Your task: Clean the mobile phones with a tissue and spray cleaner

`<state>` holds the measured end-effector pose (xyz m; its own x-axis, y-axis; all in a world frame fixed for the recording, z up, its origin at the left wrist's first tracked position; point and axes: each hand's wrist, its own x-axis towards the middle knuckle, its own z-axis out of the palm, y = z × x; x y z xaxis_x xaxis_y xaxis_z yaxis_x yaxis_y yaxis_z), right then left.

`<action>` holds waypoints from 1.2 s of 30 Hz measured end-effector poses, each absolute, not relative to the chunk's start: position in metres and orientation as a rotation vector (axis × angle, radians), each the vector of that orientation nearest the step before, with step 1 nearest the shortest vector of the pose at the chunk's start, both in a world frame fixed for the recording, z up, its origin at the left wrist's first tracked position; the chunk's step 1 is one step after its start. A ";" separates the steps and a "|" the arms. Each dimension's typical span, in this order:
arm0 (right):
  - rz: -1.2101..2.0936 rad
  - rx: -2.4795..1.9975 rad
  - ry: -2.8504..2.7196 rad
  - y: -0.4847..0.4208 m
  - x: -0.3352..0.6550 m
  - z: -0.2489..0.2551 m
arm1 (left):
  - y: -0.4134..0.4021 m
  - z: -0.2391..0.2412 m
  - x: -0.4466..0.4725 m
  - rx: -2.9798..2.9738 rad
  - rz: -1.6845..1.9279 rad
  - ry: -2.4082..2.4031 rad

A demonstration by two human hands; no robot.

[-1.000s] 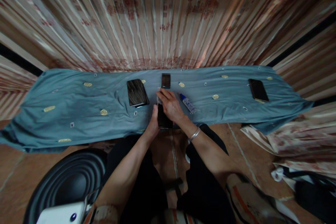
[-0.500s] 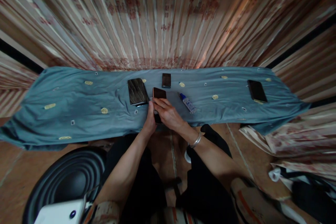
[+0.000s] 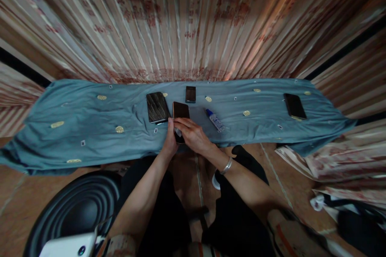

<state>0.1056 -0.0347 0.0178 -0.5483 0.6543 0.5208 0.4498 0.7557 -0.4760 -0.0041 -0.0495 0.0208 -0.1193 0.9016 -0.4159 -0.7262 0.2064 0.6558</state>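
My left hand (image 3: 171,139) grips the left edge of a dark smartphone (image 3: 181,109), thumb along its side. My right hand (image 3: 194,133) lies across the phone's middle with its fingers bent, pressing a small whitish cloth or tissue (image 3: 178,132) that shows beneath them. The phone is held at the front edge of the cloth-covered table (image 3: 99,144). Just left of it lies a dark, streaked flat device (image 3: 157,106). Behind it sits a smaller dark rectangular item (image 3: 190,94). To the right lies a small clear bottle with a blue cap (image 3: 215,120).
Another dark flat device (image 3: 294,106) lies toward the table's right end. A pleated curtain (image 3: 181,28) hangs behind the table. Below left are a black round ribbed stool (image 3: 81,209) and a white phone (image 3: 69,245).
The held phone has shifted slightly left. My right hand has slid a little down and across it, so more of the phone's upper part and the whitish piece show.
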 end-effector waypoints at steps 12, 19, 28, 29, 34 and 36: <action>0.389 -0.945 -2.241 -0.023 0.130 0.006 | -0.052 0.032 -0.010 0.314 1.326 0.904; 0.406 -0.849 -2.261 -0.030 0.116 0.019 | -0.052 0.027 -0.004 0.272 1.324 0.890; 0.392 -0.941 -2.240 -0.023 0.129 0.015 | -0.057 0.036 -0.004 0.265 1.261 0.871; 0.388 -0.973 -2.245 -0.022 0.132 0.014 | -0.057 0.037 -0.005 0.265 1.259 0.871; 0.378 -0.980 -2.265 -0.026 0.137 0.012 | -0.056 0.036 -0.006 0.289 1.280 0.826; 0.353 -0.927 -2.279 -0.031 0.132 0.012 | -0.054 0.030 -0.005 0.297 1.307 0.821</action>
<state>0.1322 -0.0308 0.0118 -0.5432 0.6994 0.4644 0.5263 0.7147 -0.4607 -0.0054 -0.0539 0.0301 0.0348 0.9305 -0.3646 -0.7328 0.2718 0.6238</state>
